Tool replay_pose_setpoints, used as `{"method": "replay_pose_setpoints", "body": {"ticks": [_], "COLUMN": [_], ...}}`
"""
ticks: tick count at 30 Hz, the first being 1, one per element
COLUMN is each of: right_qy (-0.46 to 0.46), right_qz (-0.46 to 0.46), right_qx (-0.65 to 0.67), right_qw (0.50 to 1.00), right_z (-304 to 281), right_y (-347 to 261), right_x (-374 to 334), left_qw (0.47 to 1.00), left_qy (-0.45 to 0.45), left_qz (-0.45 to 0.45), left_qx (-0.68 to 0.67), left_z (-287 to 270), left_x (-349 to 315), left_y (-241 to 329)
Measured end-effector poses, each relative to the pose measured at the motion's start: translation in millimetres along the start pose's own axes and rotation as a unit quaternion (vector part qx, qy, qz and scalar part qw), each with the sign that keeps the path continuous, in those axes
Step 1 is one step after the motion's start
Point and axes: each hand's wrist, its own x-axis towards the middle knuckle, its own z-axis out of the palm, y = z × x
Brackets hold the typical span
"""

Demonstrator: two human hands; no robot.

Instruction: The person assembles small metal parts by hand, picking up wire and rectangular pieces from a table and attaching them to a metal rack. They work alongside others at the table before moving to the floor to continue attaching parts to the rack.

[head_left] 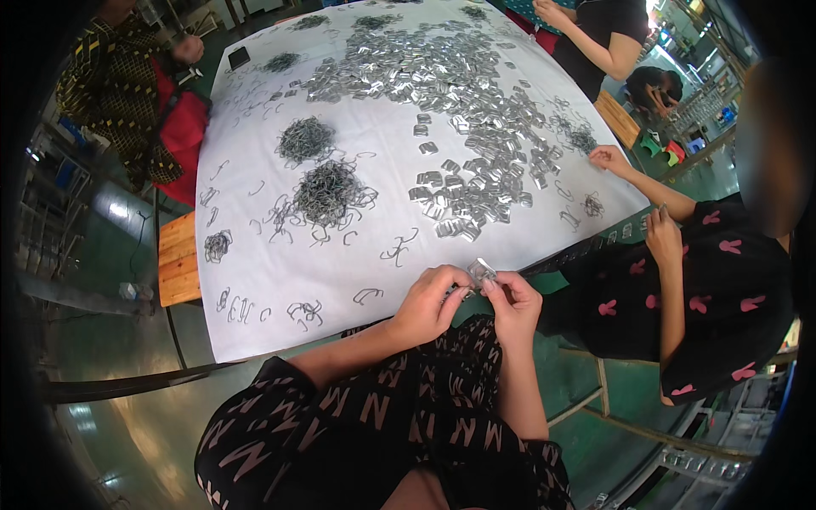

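Close to the table's near edge, my right hand (517, 308) pinches a small shiny metal piece (481, 270), roughly square and bent, between thumb and fingers. My left hand (432, 299) is beside it, thumb and fingers pressed together near the same piece. What the left fingers hold is too small and covered to make out. Just beyond my hands lies a spread of similar silver pieces (459, 228). Left of them is a tangled heap of bent grey wire hooks (326, 195), with several loose hooks (398, 246) nearer me.
Another wire heap (304, 140) lies farther off on the white-covered table (365, 272). A large mass of silver pieces (408, 68) covers the far part. A dark phone-like object (239, 58) rests far left. To my right, a co-worker's hand (610, 159) reaches over the edge; wooden stools (178, 259) stand alongside.
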Motion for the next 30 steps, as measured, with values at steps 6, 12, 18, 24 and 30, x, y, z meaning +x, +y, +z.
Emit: {"method": "replay_pose_setpoints", "body": {"ticks": [6, 12, 18, 24, 30], "right_qy": [0.031, 0.043, 0.085, 0.089, 0.100], "right_qz": [-0.056, -0.054, -0.061, -0.080, -0.084], "right_qx": [-0.017, 0.016, 0.003, 0.005, 0.008], "right_qw": [0.998, 0.997, 0.995, 0.993, 0.991], "right_z": [3.8, -0.7, -13.7, -20.4, -25.0], "right_y": [-9.1, -10.0, -11.0, -16.1, -10.4], "right_x": [-10.9, -13.7, -11.9, -8.7, -5.3], "left_qw": [0.996, 0.991, 0.866, 0.797, 0.831], "left_qy": [-0.006, 0.006, 0.027, -0.179, -0.035], "left_qz": [0.052, 0.047, -0.006, -0.173, -0.131], "left_qx": [0.076, 0.125, 0.499, 0.551, 0.539], "left_z": [-0.3, -45.6, -124.1, -160.8, -192.1], "left_x": [1.8, 8.4, -14.1, -48.0, -37.2], "left_y": [2.3, -31.4, -79.4, -50.8, -72.0]}}
